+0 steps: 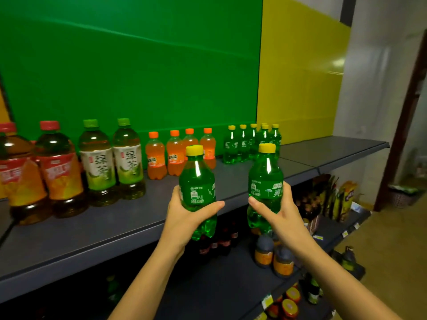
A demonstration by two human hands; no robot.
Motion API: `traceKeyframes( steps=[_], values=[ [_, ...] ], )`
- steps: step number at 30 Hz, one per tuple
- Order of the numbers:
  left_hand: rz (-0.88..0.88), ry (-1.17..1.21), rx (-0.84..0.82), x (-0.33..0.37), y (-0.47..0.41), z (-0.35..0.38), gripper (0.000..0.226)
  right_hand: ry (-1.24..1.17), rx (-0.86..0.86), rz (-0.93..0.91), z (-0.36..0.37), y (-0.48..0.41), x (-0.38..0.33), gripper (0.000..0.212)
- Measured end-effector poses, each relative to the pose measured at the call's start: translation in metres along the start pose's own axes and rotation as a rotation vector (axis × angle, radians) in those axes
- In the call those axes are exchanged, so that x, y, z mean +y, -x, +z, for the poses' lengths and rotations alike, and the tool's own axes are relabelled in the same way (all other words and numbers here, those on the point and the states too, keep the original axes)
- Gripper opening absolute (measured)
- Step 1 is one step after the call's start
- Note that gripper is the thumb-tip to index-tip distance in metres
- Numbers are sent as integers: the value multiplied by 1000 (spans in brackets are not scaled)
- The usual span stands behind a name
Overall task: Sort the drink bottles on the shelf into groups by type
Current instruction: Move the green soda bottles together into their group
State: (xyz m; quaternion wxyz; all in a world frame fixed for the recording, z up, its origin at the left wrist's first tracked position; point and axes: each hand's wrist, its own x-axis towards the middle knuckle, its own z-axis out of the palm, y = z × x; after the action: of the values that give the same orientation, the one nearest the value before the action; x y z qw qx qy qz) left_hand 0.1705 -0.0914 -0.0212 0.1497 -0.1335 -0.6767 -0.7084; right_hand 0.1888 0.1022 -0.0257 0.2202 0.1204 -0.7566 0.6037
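The scene is dim, though colours stay saturated. Light falls from above on the viewer's side: a narrow white streak of glare runs down the near-left green bottle (197,181) and the near-right green bottle (265,179), and a pale reflection sits on the yellow panel (300,84). The lower shelves (231,285) lie in deep shadow, their goods hard to make out. Wide-angle distortion bows the top shelf (92,229) and leans the doorway (402,135), which is smeared. The red-capped bottles (57,172) look soft.
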Motion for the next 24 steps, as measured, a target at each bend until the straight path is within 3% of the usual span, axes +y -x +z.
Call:
traceKeyframes(
  steps=[6, 11, 17, 24],
  values=[
    [15, -15, -12, -24, -70, 64, 75, 91, 4, -18, -44, -65, 37, 92],
    [23, 10, 20, -37, -143, 108, 74, 124, -28, -15, -74, -138, 63, 93],
    [17, 29, 81, -54, -201, 141, 66, 103, -79, -12, -95, -210, 92, 114],
    [-8, -57, 148, -81, -240, 161, 67, 97, -182, -16, -99, -268, 134, 95]
  ],
)
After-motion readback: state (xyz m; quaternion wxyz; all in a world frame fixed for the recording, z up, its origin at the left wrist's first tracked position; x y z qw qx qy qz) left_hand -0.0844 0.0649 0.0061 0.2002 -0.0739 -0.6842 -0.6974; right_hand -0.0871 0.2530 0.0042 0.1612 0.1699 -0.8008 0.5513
